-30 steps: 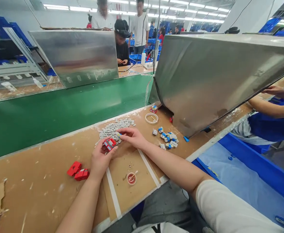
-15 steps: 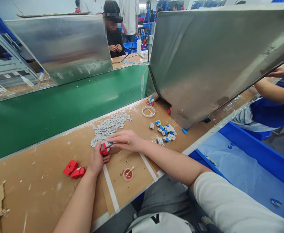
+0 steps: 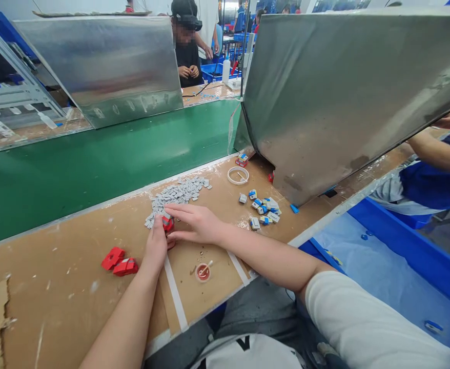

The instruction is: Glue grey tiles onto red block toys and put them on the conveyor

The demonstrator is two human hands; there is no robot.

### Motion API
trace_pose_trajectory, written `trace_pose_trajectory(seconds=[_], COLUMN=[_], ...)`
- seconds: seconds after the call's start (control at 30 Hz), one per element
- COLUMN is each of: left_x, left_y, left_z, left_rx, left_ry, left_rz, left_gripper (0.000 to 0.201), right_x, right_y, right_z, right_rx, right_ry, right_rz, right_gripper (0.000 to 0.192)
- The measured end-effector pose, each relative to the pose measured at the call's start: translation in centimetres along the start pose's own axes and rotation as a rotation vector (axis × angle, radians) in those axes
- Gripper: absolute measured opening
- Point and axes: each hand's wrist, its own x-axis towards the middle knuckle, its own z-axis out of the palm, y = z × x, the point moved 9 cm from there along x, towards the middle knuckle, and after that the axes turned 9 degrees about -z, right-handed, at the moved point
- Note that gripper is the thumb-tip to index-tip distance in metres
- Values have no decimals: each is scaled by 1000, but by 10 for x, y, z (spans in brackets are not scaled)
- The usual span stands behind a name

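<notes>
Hands meet at the near edge of the grey pile. The left hand (image 3: 156, 245) rests on the cardboard-covered bench (image 3: 67, 297) and grips a small red part (image 3: 167, 223) from the left side; its fingers are curled around the part, but how tightly I cannot tell. The right hand (image 3: 194, 224) lies flat over the same part from the right, with fingers stretched out and close together, their tips touching the part and the edge of the pile of small grey pieces (image 3: 177, 196). Two more red parts (image 3: 119, 261) lie on the bench to the left of the left wrist. A small round cup with a stick (image 3: 203, 272) stands near, in front of the hands. Blue-and-white parts (image 3: 264, 209) lie in a group to the right, well apart from the hands.
</notes>
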Motion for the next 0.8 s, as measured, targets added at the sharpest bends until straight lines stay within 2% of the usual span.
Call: trace_pose_trajectory(seconds=[0.07, 0.2, 0.33, 0.47, 0.67, 0.8], left_x=[-3, -18, -30, -38, -56, -64], left_y=[8, 25, 40, 54, 74, 77], left_z=[1, 11, 8, -1, -5, -3], left_rx=[66, 200, 427, 645, 729, 789], left_ry=[38, -10, -27, -1, 28, 18], left_rz=[112, 332, 482, 625, 786, 867], left_gripper=[78, 76, 73, 63, 62, 52], right_x=[2, -1, -6, -2, 2, 1], right_y=[0, 11, 18, 6, -11, -10], right_z=[1, -8, -19, -17, -16, -9], right_rx=[-87, -101, 188, 400, 295, 134], right_ry=[-8, 40, 86, 19, -115, -237], right_rz=[11, 109, 152, 83, -15, -27], right_gripper=[63, 52, 55, 63, 67, 63])
